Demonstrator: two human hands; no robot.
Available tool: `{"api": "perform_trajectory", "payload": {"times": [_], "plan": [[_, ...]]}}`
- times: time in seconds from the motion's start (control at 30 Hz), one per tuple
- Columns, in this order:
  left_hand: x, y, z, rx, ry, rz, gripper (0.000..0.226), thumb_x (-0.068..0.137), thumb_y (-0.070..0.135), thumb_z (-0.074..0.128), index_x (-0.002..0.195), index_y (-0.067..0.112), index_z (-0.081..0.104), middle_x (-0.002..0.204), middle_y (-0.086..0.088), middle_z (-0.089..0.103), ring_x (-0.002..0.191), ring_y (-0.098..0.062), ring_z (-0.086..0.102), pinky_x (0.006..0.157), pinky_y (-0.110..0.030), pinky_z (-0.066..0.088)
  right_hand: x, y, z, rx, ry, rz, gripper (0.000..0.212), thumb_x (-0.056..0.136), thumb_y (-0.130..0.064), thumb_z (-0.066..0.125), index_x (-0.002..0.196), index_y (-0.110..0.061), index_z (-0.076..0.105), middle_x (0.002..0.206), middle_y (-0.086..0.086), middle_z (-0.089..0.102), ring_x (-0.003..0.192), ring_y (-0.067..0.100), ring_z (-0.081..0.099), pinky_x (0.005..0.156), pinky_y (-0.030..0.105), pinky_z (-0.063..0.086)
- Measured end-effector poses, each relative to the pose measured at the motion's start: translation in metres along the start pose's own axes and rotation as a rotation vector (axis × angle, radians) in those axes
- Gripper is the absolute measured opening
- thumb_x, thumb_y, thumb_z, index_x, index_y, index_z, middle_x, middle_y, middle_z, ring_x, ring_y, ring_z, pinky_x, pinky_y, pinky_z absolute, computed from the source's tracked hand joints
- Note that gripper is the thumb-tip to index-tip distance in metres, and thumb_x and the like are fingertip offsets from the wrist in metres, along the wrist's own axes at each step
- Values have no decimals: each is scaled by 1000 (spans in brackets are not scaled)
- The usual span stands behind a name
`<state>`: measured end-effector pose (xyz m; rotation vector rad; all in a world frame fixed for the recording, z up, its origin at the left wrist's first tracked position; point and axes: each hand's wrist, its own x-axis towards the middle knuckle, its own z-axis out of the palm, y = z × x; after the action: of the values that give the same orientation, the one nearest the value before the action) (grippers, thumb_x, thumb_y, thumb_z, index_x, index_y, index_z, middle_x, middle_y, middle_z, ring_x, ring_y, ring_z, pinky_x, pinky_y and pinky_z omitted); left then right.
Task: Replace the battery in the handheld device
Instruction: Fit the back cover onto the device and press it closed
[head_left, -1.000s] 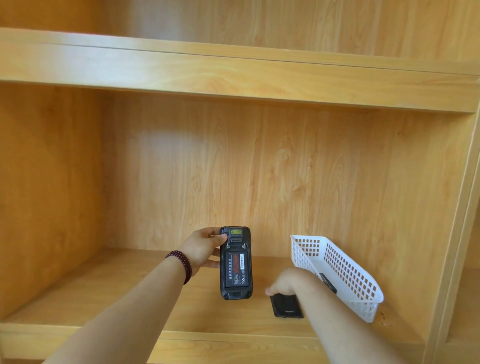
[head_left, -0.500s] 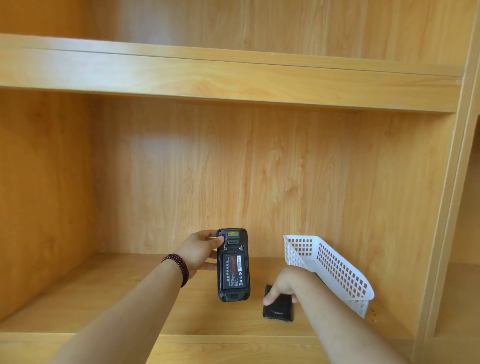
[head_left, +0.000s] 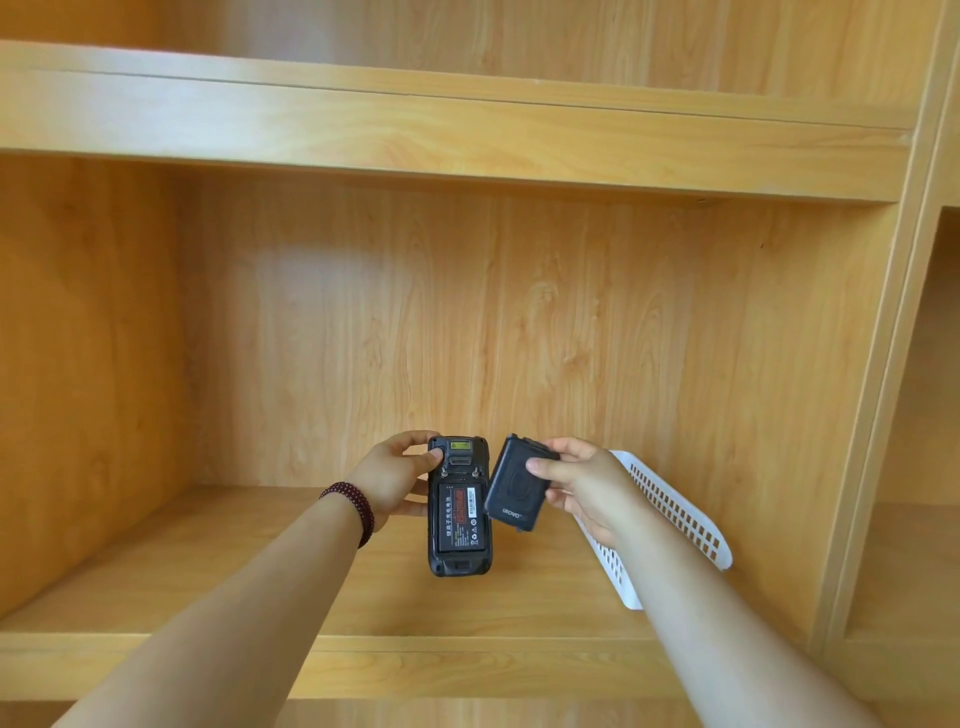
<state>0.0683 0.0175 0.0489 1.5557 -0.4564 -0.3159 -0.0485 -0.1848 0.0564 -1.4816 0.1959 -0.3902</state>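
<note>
My left hand (head_left: 392, 478) grips a black handheld device (head_left: 459, 558) by its upper left side, back facing me and upright above the shelf. A black battery (head_left: 462, 517) with a red-and-white label sits in its uncovered compartment. My right hand (head_left: 584, 486) holds a black battery cover (head_left: 514, 486) with white lettering, tilted, just right of the device's upper half. The cover's left edge is close to the device; I cannot tell whether they touch.
A white perforated plastic basket (head_left: 675, 512) lies tilted on the wooden shelf (head_left: 208, 582) behind my right wrist. The shelf's back panel, left wall and upper shelf board enclose the space. A vertical divider (head_left: 878, 415) stands at the right.
My right hand picked the black cover up off the shelf and raised it beside the device. The left hand kept the device roughly where it was.
</note>
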Motion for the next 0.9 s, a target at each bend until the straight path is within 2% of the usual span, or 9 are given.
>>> {"api": "perform_trajectory", "payload": {"times": [0.2, 0.37, 0.5, 0.73, 0.9], "plan": [[-2, 1, 5, 0, -11, 11, 25, 96, 18, 60, 121, 20, 60, 97, -8, 72, 76, -21, 71, 59, -35, 59, -2, 5, 14, 20, -125, -7, 25, 85, 4, 70, 104, -11, 68, 93, 6, 73, 77, 14, 67, 57, 20, 46], [-3, 3, 6, 1, -1, 21, 27, 95, 19, 61, 123, 20, 61, 100, -9, 73, 79, -22, 71, 60, -35, 60, -7, 2, 27, -141, -240, -39, 34, 85, 7, 67, 106, -20, 69, 100, 7, 73, 80, 17, 62, 62, 21, 48], [-5, 5, 6, 15, 6, 31, 29, 96, 21, 60, 124, 20, 60, 99, -10, 74, 78, -21, 72, 59, -34, 60, -10, 5, 39, -288, -217, -126, 34, 84, 3, 69, 99, -28, 69, 96, 2, 72, 70, 10, 59, 67, 23, 48], [-7, 7, 5, 22, 23, 30, 27, 96, 21, 60, 123, 19, 61, 93, -7, 75, 74, -19, 72, 55, -31, 58, -15, 7, 47, -376, -216, -238, 36, 85, 0, 70, 93, -35, 68, 108, 16, 72, 82, 16, 63, 71, 23, 50], [-7, 6, 4, 9, 43, 13, 26, 96, 21, 59, 122, 18, 61, 97, -10, 75, 77, -22, 72, 55, -32, 58, -16, 8, 44, -393, -230, -265, 36, 86, -1, 70, 94, -36, 67, 110, 15, 72, 86, 16, 67, 72, 20, 51]]}}
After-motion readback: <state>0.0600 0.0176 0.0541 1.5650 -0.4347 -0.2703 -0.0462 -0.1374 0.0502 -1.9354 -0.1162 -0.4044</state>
